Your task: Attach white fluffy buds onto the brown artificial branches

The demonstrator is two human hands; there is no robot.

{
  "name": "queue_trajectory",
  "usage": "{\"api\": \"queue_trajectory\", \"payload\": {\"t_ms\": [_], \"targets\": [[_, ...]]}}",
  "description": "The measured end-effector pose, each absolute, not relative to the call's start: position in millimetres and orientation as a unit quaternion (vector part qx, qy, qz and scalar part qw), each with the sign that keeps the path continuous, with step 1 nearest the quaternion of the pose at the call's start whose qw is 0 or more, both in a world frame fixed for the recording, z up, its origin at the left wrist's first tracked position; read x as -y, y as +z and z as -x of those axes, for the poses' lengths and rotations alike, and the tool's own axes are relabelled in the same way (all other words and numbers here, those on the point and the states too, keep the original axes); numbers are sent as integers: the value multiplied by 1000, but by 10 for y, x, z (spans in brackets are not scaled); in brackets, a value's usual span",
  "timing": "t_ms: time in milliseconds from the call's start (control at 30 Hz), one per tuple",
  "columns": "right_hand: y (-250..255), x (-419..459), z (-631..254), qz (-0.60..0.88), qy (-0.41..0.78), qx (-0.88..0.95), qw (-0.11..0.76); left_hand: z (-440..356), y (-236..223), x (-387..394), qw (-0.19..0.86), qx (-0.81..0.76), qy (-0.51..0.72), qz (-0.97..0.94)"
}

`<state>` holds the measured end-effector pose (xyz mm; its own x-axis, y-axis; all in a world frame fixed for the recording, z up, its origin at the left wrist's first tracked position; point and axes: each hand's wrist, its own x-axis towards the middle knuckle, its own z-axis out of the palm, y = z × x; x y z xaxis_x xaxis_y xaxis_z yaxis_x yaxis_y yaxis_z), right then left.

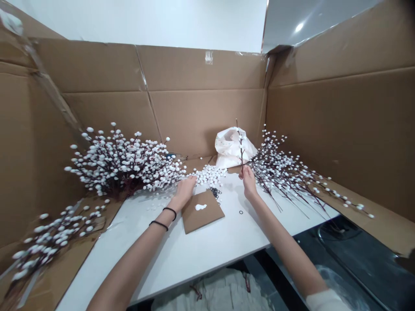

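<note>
My right hand (248, 180) is closed round the lower part of a thin dark twig (241, 149), which stands upright and bears a few white berries. At the left edge of a heap of loose white foam berries (210, 175) is my left hand (186, 189), fingers curled together; whatever they pinch is hidden. Two black bands circle that wrist. Just right of my left hand lies a brown cardboard square (203, 216) with a white glue-like blob (200, 207) on it. Several small black rings (215, 192) lie behind the card, and a single ring (241, 212) sits to its right.
A large bunch of white-berried branches (123, 162) stands at left, with another spray (53, 242) nearer me. More berry branches (279, 166) lie at right. Behind is a white plastic bag (231, 149). Cardboard walls (207, 110) enclose the white table (162, 276).
</note>
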<state>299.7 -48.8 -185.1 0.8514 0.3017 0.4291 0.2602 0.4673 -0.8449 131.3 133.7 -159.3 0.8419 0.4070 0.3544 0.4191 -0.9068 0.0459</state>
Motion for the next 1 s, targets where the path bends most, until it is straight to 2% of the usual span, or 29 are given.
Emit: {"api": "queue_trajectory", "payload": {"t_ms": [67,133,200,267,467,733,1000], "targets": [[-1853,423,-2922,524,52,276,804,-1195,-1535,-1238,-54,209,-259,942],[-1821,330,-2800,535,93,294,786,-1060,-1484,-1124,-174,180,-332,909],[-1751,215,-2633,544,125,328,762,-933,-1451,-1021,-277,144,-362,878],[-1657,90,-2443,550,136,366,738,-835,-1443,-959,-338,128,-377,853],[-1525,-195,-2024,500,142,432,738,-741,-1587,-1065,-424,160,-430,781],[-1647,-95,-1948,444,269,393,759,-759,-1656,-1111,-545,150,-408,716],[-1604,-47,-1914,392,355,455,717,-735,-1570,-1054,-564,119,-394,716]]}}
